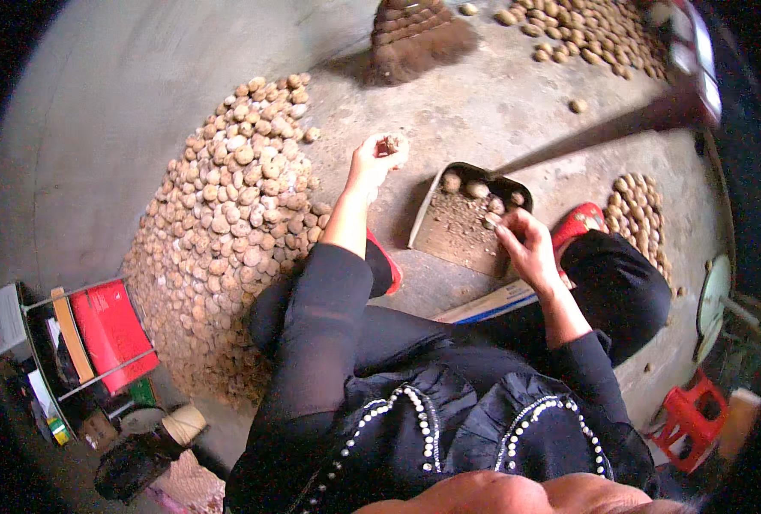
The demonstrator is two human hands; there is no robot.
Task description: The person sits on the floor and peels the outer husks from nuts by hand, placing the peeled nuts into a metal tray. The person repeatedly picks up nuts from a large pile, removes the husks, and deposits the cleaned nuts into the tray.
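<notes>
My left hand [378, 157] is curled round a small brown clump [390, 146] over the concrete floor, between the large pile of round, walnut-like pieces [244, 193] and the dustpan. A small pale piece [491, 220] sits at the fingertips of my right hand [525, 241], above the right part of the dustpan [461, 247]. Inside the dustpan lie several round pieces, such as one at its back left [451, 182], with brown crumbs scattered in front of them. The dustpan's long handle [573, 144] runs up to the right.
A bristle broom head [419, 45] rests on the floor ahead. More round pieces form a pile at the far right [586, 32] and another beside my red shoe [637, 215]. A red plastic stool [689, 421] stands low right, a rack with a red box [114, 334] low left.
</notes>
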